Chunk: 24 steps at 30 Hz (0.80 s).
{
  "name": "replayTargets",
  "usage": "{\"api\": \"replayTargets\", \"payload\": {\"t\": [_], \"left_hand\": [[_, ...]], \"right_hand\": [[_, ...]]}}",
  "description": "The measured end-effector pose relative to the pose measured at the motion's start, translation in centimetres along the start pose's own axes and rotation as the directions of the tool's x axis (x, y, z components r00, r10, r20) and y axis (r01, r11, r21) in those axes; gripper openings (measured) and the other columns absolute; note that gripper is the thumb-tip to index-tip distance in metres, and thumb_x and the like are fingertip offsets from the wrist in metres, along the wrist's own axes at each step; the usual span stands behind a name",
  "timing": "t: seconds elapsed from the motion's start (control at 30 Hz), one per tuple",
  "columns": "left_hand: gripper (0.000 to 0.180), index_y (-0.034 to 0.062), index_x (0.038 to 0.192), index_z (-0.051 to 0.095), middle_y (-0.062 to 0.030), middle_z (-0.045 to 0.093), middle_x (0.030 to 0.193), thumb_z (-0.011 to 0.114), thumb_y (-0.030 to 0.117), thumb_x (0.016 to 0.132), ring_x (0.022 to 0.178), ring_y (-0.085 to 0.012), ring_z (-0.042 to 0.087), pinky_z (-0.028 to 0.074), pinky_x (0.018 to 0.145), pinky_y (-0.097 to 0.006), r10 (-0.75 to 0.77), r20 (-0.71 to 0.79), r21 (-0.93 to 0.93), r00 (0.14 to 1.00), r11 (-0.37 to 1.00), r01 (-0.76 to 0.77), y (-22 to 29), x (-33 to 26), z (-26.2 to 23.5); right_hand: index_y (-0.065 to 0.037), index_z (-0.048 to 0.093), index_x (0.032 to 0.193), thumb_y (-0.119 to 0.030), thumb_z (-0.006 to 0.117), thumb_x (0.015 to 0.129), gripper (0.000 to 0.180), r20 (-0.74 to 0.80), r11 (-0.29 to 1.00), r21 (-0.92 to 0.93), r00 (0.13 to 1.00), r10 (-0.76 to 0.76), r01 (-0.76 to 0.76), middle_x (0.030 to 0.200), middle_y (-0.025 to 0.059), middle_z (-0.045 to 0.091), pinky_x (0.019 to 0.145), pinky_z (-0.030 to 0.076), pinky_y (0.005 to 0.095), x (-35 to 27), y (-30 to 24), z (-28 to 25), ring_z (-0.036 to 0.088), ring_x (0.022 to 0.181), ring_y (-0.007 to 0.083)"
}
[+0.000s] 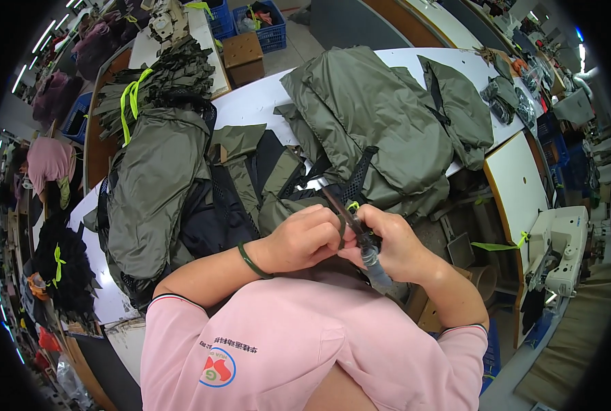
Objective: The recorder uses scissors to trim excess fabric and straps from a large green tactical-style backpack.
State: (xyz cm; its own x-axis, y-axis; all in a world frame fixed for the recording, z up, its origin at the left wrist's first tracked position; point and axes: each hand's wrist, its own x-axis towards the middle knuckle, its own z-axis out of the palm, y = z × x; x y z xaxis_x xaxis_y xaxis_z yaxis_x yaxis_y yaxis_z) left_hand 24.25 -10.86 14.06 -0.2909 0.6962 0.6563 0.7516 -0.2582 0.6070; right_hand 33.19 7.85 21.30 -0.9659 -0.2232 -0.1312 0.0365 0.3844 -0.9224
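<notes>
My right hand [396, 245] is closed round a dark, slender tool [368, 248] with a wrapped grip and greyish end. Its narrow tip points away to the upper left; the exact kind is unclear. Close beside it, my left hand [304, 238] is closed, with a thin dark green strip [342, 229] at its fingertips. A bit of yellow-green [352, 206] shows between the hands. Beyond them lie olive-green garment pieces [380, 116] with black mesh parts [360, 177]. More olive and black fabric [158, 188] is heaped left of my left forearm.
The pieces cover much of a white table [250, 103]. At the far left stands a bundle of olive strips [175, 75] tied with a neon band [133, 103]. A white sewing machine [558, 250] sits at right. Blue crates [268, 27] and a brown box [244, 58] stand beyond.
</notes>
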Motion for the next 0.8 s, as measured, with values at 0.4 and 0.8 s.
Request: {"api": "replayTargets", "payload": {"t": [0.4,0.8], "left_hand": [[0.038,0.0104,0.082,0.05,-0.0061,0.061,0.089,0.078,-0.007,0.064,0.066,-0.0209,0.052,0.042,0.058,-0.031,0.032,0.016,-0.051,0.999,0.998,-0.032,-0.3,-0.3,-0.4],[0.034,0.0105,0.08,0.047,-0.0033,0.059,0.086,0.074,-0.006,0.067,0.07,-0.0217,0.054,0.043,0.062,-0.031,-0.02,0.043,-0.098,0.999,0.995,0.024,0.5,0.3,0.0]], "right_hand": [[-0.005,0.058,0.086,-0.012,0.083,0.064,0.034,-0.163,0.765,-0.64,0.962,-0.217,0.065,0.073,0.0074,0.059,0.061,0.044,0.0339,-5.0,0.3,-6.2,0.057,0.066,0.0235],[-0.008,0.057,0.081,-0.013,0.075,0.063,0.026,-0.038,0.479,-0.868,0.945,-0.324,0.129,0.073,0.0055,0.054,0.063,0.039,0.0365,-5.7,1.6,-5.7,0.054,0.07,0.0245]]}}
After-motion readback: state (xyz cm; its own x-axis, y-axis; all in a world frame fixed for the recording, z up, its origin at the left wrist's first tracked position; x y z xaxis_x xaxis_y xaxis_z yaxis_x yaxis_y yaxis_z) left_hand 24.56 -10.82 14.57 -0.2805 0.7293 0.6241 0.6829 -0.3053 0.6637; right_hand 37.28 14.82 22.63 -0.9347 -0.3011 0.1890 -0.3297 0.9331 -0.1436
